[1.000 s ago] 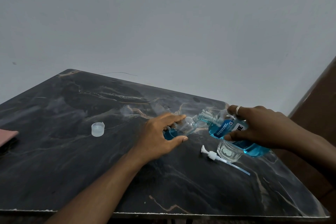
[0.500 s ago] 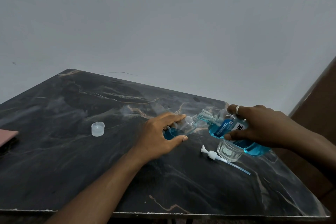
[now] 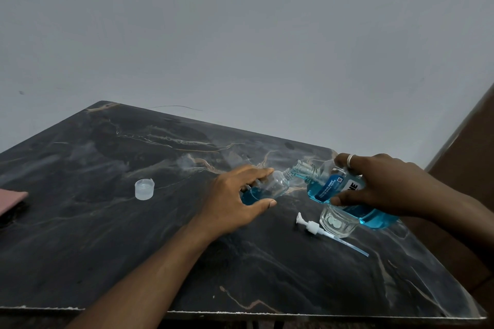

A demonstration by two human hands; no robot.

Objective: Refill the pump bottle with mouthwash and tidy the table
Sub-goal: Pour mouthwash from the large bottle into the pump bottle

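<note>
Head view: your left hand [image 3: 235, 195] grips the tilted pump bottle [image 3: 270, 187], part-filled with blue. Your right hand [image 3: 379, 184] grips the tipped mouthwash bottle [image 3: 328, 187], its neck at the pump bottle's mouth. The pump head [image 3: 312, 227] lies on the table [image 3: 107, 248], just beside the glass [image 3: 336, 224].

The light is dim, cool and flat, with no clear source: the grey wall [image 3: 240, 35] is evenly lit and darkens a little toward the corners, and shadows on the dark table [image 3: 80, 248] are faint and soft. A pale sheen lies on the table's far middle, with small glints on the glass [image 3: 337, 224] and mouthwash bottle [image 3: 328, 187]. The wide lens bends the table's edges, and fine detail is slightly soft.
</note>
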